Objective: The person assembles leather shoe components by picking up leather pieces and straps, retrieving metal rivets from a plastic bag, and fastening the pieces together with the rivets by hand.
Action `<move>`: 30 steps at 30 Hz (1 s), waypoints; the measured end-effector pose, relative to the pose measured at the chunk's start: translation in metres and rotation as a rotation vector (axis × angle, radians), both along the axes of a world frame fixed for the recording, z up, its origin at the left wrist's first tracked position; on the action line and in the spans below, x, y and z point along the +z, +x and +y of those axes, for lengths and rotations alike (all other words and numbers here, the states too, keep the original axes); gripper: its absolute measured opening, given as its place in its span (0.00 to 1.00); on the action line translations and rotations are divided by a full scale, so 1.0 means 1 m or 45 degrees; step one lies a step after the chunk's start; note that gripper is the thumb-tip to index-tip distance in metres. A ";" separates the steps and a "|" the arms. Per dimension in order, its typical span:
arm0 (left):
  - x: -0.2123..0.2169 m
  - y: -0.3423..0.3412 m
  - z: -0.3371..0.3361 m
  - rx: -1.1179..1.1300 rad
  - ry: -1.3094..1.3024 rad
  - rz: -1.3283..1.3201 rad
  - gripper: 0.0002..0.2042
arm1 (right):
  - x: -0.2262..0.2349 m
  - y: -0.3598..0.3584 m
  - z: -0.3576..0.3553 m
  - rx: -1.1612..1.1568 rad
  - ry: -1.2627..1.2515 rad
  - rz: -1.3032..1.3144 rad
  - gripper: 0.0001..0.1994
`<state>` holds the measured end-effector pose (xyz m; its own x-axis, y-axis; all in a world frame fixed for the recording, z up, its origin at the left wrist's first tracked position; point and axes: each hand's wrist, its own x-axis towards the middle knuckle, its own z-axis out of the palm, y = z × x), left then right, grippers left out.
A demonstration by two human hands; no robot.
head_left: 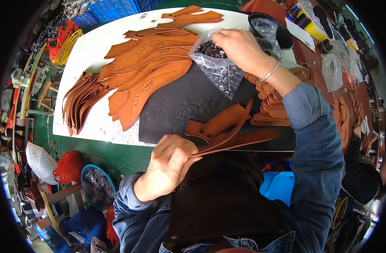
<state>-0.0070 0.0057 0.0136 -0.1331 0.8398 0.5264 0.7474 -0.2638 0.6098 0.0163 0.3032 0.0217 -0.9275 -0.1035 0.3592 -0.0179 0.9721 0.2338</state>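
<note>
My left hand (169, 166) is closed on the end of a brown leather piece (239, 141), pinching it between thumb and fingers at the mat's near edge. Two dark round studs show on a leather flap (220, 122) beside it; whether flap and strip are joined I cannot tell. My right hand (241, 48) reaches over the mouth of a clear plastic bag (220, 69) full of small dark and silvery metal fasteners (209, 49). Its fingers are bent together at the bag's opening, and whatever they pinch is hidden.
Overlapping leather pieces (155, 55) cover much of the white board (91, 50), left of the black mat (172, 111). Stacked leather straps (271, 103) lie under my right forearm. Behind them stands a black bowl (285, 36) with plastic bags. A blue basket (98, 185) sits below, left.
</note>
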 end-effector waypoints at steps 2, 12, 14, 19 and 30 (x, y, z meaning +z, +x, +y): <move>0.002 0.002 0.000 0.163 0.059 0.055 0.15 | 0.014 0.008 -0.025 -0.102 -0.274 0.139 0.08; 0.000 0.009 0.013 0.276 0.455 0.024 0.15 | 0.028 0.082 -0.132 0.247 -1.839 -0.268 0.05; -0.003 0.007 0.011 0.241 0.475 0.061 0.16 | 0.022 0.085 -0.134 0.209 -2.180 -0.382 0.04; -0.004 0.009 0.012 0.198 0.538 0.129 0.15 | 0.015 0.085 -0.131 0.372 -1.876 -0.298 0.05; 0.011 0.013 0.006 0.143 0.358 -0.155 0.14 | 0.020 0.089 -0.141 0.499 -1.555 -0.067 0.06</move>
